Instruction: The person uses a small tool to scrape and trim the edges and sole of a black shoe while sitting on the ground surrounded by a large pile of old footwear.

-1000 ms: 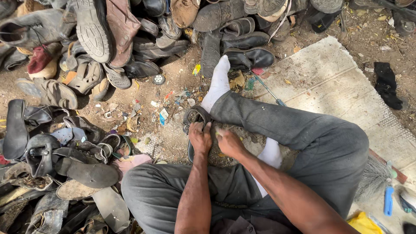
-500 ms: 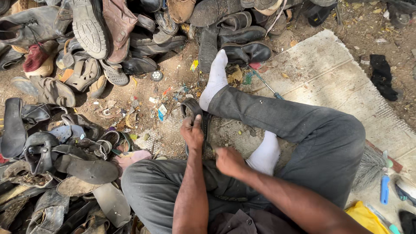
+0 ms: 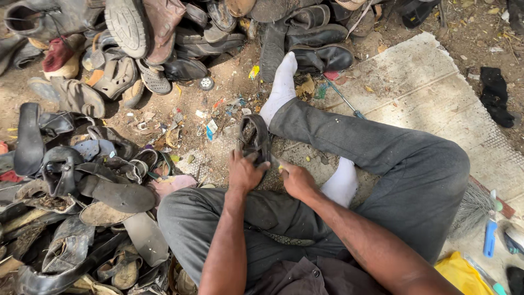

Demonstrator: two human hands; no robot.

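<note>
I sit cross-legged on the ground in grey trousers [image 3: 382,158] and white socks. My left hand [image 3: 245,172] grips the near end of a worn dark sandal [image 3: 254,137] that lies on the ground in front of my legs. My right hand [image 3: 295,180] is closed beside it, at the sandal's near right edge; a small pale thing shows at its fingertips, too small to make out. The sandal's straps point away from me, next to my outstretched socked foot [image 3: 281,84].
A heap of old shoes and sandals [image 3: 82,180] fills the left side and another pile [image 3: 180,38] lies ahead. A woven mat [image 3: 436,93] is on the right with a screwdriver [image 3: 344,99], a blue tool [image 3: 489,237] and a yellow cloth [image 3: 463,276]. Scraps litter the dirt.
My right hand, drawn back toward my lap half a second ago, has come forward again to the sandal's near edge. My left hand has stayed on the sandal.
</note>
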